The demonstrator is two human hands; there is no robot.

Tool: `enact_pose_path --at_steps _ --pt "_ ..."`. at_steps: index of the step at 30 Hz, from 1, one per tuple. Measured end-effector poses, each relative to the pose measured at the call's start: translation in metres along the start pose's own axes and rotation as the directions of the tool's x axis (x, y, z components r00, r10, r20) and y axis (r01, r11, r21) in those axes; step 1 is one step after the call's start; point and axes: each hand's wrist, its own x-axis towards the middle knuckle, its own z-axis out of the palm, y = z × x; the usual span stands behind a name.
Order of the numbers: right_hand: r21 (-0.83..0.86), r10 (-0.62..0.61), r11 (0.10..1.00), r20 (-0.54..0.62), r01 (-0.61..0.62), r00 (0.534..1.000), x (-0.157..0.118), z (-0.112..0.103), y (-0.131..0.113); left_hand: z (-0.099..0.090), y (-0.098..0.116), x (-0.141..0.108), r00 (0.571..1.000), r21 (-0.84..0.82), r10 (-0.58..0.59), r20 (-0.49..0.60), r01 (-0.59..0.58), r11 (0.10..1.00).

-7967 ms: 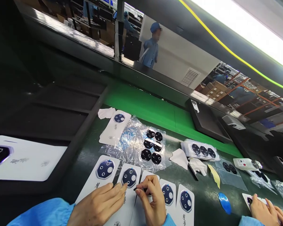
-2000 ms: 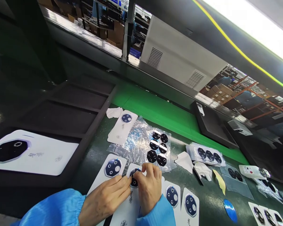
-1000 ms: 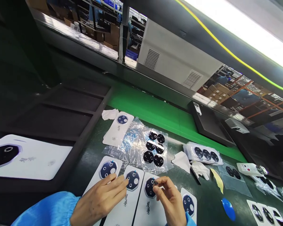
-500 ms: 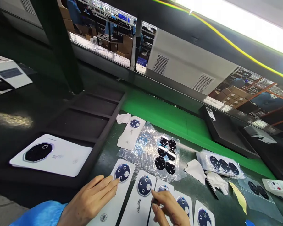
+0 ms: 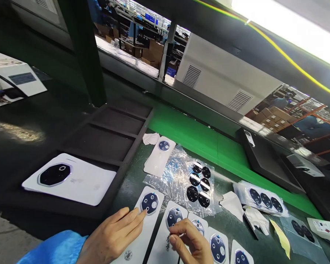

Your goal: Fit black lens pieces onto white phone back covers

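Smooth panels [image 5: 145,234] — glossy plastic film [image 5: 173,179]

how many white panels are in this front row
5: first by the left hand, second and third partly behind the right hand, fourth and fifth further right; others may be hidden.

Five white panels [image 5: 198,225], each bearing a dark blue octagonal plate, stand in a row along the near side of the dark green worktop [image 5: 265,251]. The left hand [image 5: 114,234] lies spread over the leftmost panel [image 5: 146,231], a fingertip at the plate's lower edge. The right hand [image 5: 191,240] is above the second panel [image 5: 160,245], thumb and forefinger close together; whether they pinch anything is unclear. Beyond lies a clear plastic sheet [image 5: 174,176] with six black octagonal pieces [image 5: 193,193]. A white glove [image 5: 257,218] rests near a yellow strip [image 5: 281,238]. At left, a black tray [image 5: 110,135] holds another white panel [image 5: 85,185].
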Motion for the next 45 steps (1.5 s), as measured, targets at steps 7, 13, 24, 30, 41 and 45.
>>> enact_pose_path --at_steps 7,13,24,30,41,45 --pt "0.032 0.086 0.996 0.026 -0.087 0.996 0.013 0.006 0.002 0.002 0.002 -0.005 1.0 0.018 0.0 0.015 0.0 1.0" --pt "-0.029 0.054 0.998 0.11 -0.052 0.992 0.034 0.02 0.015 0.002 0.001 -0.003 0.999 0.044 0.029 0.029 -0.031 0.999" --pt "-0.697 -0.703 0.397 0.188 0.598 0.686 0.045 0.051 0.019 0.002 0.001 0.001 1.0 0.079 0.016 0.012 -0.017 0.997" --pt "-0.703 -0.74 0.383 0.156 0.599 0.655 0.048 0.06 0.025 0.0 0.001 0.002 1.0 0.078 0.02 0.005 -0.02 0.997" --pt "-0.647 -0.588 0.587 0.073 0.487 0.806 0.056 0.044 0.01 0.002 0.001 0.001 0.999 0.045 0.028 -0.015 -0.027 0.999" --pt "-0.734 -0.706 0.38 0.163 0.563 0.689 0.05 0.052 0.016 0.0 0.002 0.003 1.0 0.063 0.019 0.0 -0.019 0.998"
